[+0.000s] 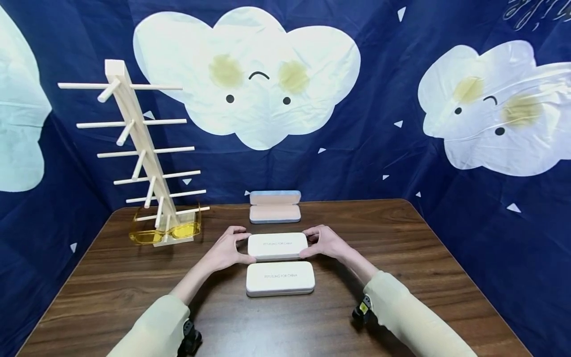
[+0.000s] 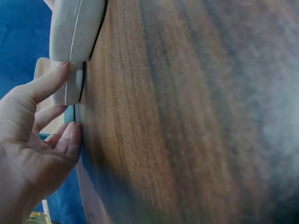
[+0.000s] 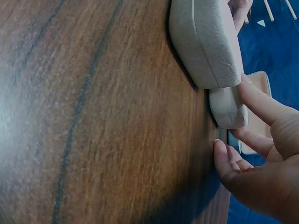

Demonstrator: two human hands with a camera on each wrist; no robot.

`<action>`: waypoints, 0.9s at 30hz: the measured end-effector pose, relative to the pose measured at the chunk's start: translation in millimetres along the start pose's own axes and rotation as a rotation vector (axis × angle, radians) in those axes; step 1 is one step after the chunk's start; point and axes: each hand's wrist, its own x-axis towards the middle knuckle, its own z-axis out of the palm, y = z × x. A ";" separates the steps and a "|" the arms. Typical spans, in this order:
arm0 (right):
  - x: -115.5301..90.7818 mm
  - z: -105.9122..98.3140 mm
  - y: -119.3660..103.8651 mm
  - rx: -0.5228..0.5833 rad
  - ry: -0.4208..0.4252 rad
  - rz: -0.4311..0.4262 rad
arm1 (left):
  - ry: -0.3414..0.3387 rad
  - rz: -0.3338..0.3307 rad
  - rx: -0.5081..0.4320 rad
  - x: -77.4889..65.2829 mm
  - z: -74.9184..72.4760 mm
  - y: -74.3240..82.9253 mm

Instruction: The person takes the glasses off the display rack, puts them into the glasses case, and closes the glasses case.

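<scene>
Head view looks forward and down; close wrist views, apparently tipped sideways, share the rear white case (image 1: 277, 244).

Worktop (image 1: 285, 327): dark wood grain, smooth, with a low sheen. Open case (image 1: 275, 214): matt, smooth pale lining. In front of the open case, the two closed cases (image 1: 280, 285) have smooth matt lids; their sides appear leather-like and finely wrinkled. Left of the open case: rack (image 1: 138, 129) of bare, pale, unvarnished-looking wood, and spectacles (image 1: 185, 231) of glossy, see-through yellow material, apparently plastic. Behind the open case: curtain (image 1: 383, 69) of creased cloth with a slight sheen.
</scene>
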 end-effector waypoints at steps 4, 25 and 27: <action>0.0 -4.6 -3.1 0.001 0.017 -0.023 | 0.011 0.014 -0.020 -4.5 -4.7 -1.1; 3.1 19.6 -68.6 0.131 0.231 -0.127 | 0.312 0.101 -0.095 -71.8 -55.4 10.2; 5.0 24.9 -75.1 0.139 0.222 -0.149 | 0.335 0.090 -0.106 -75.6 -58.2 8.8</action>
